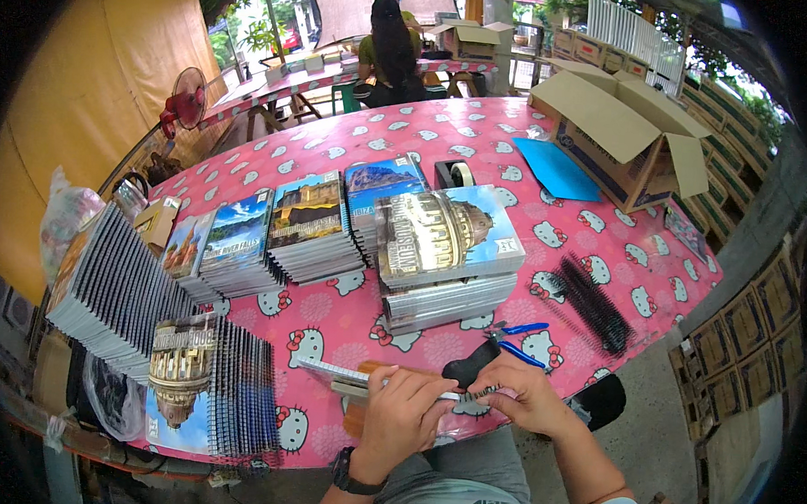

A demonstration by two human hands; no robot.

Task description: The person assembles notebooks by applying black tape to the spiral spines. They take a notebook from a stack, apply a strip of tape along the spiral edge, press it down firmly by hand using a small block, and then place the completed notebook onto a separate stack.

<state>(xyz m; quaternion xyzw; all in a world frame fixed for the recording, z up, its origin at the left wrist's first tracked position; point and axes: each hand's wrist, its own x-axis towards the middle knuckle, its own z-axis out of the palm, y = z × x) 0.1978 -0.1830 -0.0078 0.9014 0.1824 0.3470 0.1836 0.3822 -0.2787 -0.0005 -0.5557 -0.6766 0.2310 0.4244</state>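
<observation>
My left hand (401,410), a dark watch on its wrist, is closed on a thin notebook (331,371) held edge-on above the table's near edge. My right hand (519,397) pinches a dark spiral coil (476,395) at the notebook's right end. How far the coil runs through the holes is hidden by my fingers. A brown wooden piece (354,421) lies under the notebook. Beyond my right hand are a black object (471,365) of unclear kind and blue-handled pliers (521,343). Loose black spiral coils (595,305) lie heaped farther right.
Stacked picture-covered notebooks (449,236) stand ahead, with more piles (310,221) leftward. Coil-bound stacks (104,293) rise at the left. A tape roll (461,173), blue sheet (556,169) and open carton (615,140) sit farther back. Another person (394,53) sits beyond the pink table (435,348).
</observation>
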